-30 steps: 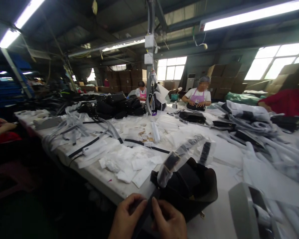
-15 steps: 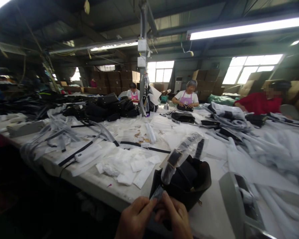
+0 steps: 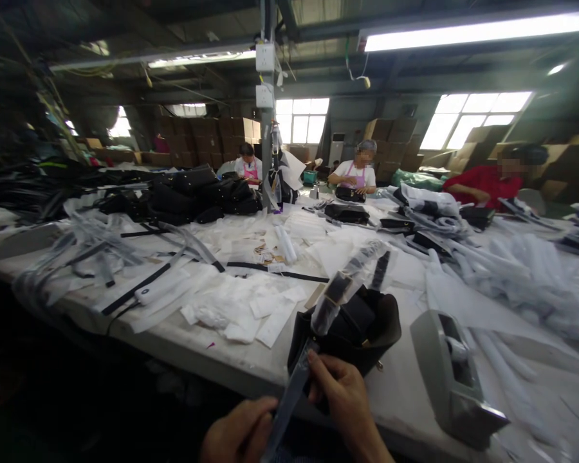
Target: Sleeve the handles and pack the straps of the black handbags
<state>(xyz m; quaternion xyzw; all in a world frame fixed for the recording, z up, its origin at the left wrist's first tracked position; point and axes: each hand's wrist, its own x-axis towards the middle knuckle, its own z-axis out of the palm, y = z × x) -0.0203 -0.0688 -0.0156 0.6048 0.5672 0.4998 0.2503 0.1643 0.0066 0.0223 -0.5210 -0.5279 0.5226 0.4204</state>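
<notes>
A black handbag [image 3: 343, 331] stands at the table's front edge with its top open. Its handle [image 3: 336, 290] is wrapped in clear plastic and arches above the opening. From the bag's near left corner a clear plastic strip [image 3: 292, 393] runs down toward me, and I cannot tell if a strap lies inside it. My right hand [image 3: 343, 393] pinches the strip's upper part close against the bag. Lower and to the left, my left hand [image 3: 241, 427] is closed with its thumb and fingers on the strip's edge.
A grey tape dispenser [image 3: 451, 379] sits right of the bag. White wrapping sheets [image 3: 241, 312], plastic-covered straps [image 3: 96, 247] and a heap of black bags [image 3: 197, 196] lie across the table. Several people, one in red [image 3: 485, 183], work across it, beyond a post [image 3: 267, 141].
My left hand has moved down and left, away from my right hand, and a longer length of plastic strip now shows between them. The view has shifted slightly; the bag stays on the table.
</notes>
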